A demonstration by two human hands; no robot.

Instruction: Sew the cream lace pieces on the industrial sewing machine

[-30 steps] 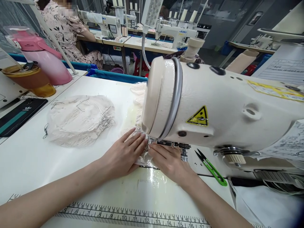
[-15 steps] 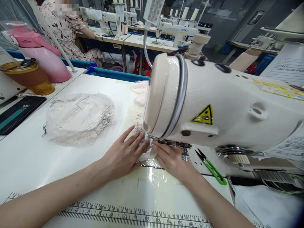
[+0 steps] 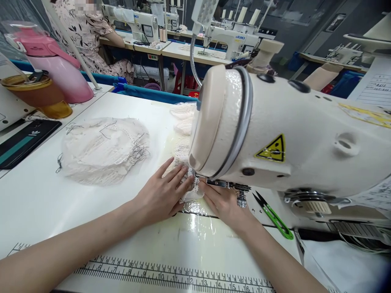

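My left hand [image 3: 161, 193] lies flat, fingers stretched out, pressing a strip of cream lace [image 3: 187, 189] to the white table just left of the needle. On the right side of the lace my right hand [image 3: 224, 203] rests under the head of the cream sewing machine [image 3: 275, 138], its fingertips against the strip; some fingers are hidden by the machine. The lace runs on behind the machine head, where more of it is piled [image 3: 183, 118].
A heap of cream lace pieces [image 3: 104, 150] with loose dark threads lies left of my hands. Green thread snips [image 3: 275, 219] lie right of the needle. A pink bottle [image 3: 55, 69], a brown cup [image 3: 36, 91] and a phone [image 3: 21, 142] stand far left. A person sits at another machine behind.
Both hands have slid a little away from me with the lace, so less of the strip shows in front of the needle. The view has shifted slightly left.
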